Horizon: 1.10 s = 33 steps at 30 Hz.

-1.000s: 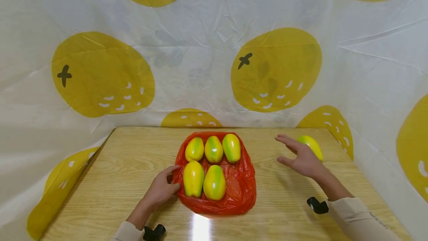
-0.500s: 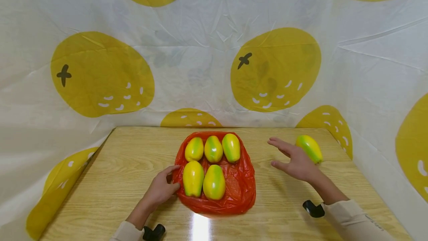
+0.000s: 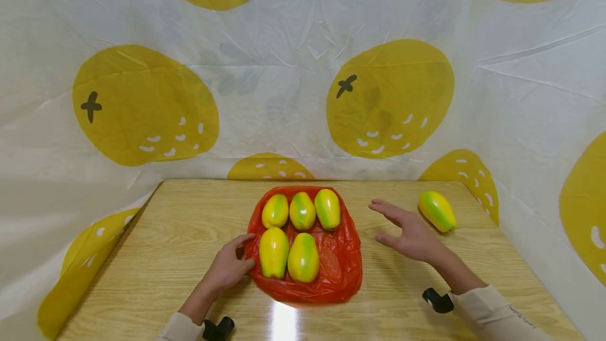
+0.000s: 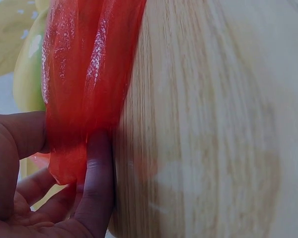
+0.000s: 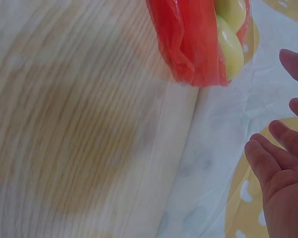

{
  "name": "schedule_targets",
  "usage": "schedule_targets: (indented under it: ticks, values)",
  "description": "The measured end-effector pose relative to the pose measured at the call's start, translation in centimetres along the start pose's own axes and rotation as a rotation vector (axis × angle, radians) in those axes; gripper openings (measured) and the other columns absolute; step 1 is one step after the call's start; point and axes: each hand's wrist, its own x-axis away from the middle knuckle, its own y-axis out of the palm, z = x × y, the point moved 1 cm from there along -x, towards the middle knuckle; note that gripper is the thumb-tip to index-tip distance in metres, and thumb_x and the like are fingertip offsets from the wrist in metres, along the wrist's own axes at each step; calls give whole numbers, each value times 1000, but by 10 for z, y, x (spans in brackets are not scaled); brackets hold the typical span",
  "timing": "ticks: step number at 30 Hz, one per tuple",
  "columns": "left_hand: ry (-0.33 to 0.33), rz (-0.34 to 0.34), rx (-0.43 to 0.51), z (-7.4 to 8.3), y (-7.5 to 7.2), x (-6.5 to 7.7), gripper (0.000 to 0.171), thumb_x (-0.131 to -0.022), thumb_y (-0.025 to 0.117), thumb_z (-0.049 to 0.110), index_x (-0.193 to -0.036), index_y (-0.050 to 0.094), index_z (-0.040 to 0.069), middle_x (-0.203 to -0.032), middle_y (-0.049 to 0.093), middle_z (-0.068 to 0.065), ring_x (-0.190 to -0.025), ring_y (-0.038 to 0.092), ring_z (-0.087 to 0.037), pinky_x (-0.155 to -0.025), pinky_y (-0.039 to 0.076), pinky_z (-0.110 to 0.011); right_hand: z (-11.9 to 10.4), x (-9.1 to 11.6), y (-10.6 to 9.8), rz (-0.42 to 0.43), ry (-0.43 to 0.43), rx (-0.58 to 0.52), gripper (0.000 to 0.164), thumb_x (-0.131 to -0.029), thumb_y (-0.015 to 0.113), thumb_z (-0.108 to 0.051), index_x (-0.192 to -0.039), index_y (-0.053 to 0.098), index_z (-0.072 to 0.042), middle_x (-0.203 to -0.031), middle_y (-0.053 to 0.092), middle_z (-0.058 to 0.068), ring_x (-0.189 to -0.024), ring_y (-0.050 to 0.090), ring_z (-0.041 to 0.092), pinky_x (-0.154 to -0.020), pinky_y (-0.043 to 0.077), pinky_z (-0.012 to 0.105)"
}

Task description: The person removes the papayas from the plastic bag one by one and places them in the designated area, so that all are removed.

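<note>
A red plastic bag (image 3: 337, 270) lies spread on the table with its rim turned up around several yellow-green papayas. Three papayas (image 3: 302, 211) form the back row, and two papayas (image 3: 303, 258) lie in front at the left and middle. My left hand (image 3: 228, 266) pinches the bag's left rim; the left wrist view shows the red film (image 4: 92, 74) between thumb and fingers. To the right of the bag, my right hand (image 3: 411, 233) hovers with fingers spread, holding nothing. A lone papaya (image 3: 437, 211) rests farther right, behind that hand and apart from it.
The wood-grain table (image 3: 189, 214) ends at a white cloth (image 3: 274, 93) printed with large yellow fruit, which hangs at the back and both sides. In the bag, bare red film shows at the front right, beside the front papayas.
My right hand has moved left and slightly toward me, away from the lone papaya, which now shows fully. The left hand and the bag have stayed in place.
</note>
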Motion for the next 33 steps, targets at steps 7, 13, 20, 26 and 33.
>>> schedule_targets:
  ticks: [7, 13, 20, 26, 33]
  values:
    - [-5, -3, 2, 0, 0, 0, 66, -86, 71, 2, -149, 53, 7, -143, 60, -20, -109, 61, -25, -78, 62, -34, -3, -5, 8, -6, -20, 5, 64, -91, 79, -20, -149, 56, -10, -158, 50, 22, -144, 47, 50, -108, 46, 68]
    - [-10, -9, -2, 0, 0, 0, 66, -87, 71, 2, -150, 53, 8, -145, 59, -22, -111, 61, -26, -80, 62, -35, -6, -7, 15, -18, -36, 0, 64, -91, 79, -19, -149, 56, -8, -158, 50, 22, -143, 48, 50, -108, 47, 67]
    - [-7, -10, 14, 1, 1, 1, 66, -87, 70, 1, -150, 53, 7, -143, 61, -21, -109, 62, -26, -76, 61, -33, -10, -7, 24, -37, -50, -32, 64, -90, 80, -17, -149, 56, -8, -158, 50, 22, -143, 48, 49, -108, 47, 65]
    - [-9, -4, 13, 2, 1, 2, 66, -87, 71, 2, -150, 53, 7, -143, 61, -21, -109, 62, -25, -77, 62, -34, -14, -10, 30, -45, -56, -48, 64, -89, 80, -15, -149, 56, -8, -157, 51, 21, -142, 50, 48, -108, 48, 64]
    - [-10, 3, -11, 2, -1, 3, 65, -86, 71, 1, -149, 55, 8, -145, 60, -20, -115, 60, -27, -82, 62, -34, -21, -12, 38, -92, -40, -80, 63, -91, 79, -18, -149, 56, -10, -159, 50, 20, -145, 48, 46, -109, 47, 64]
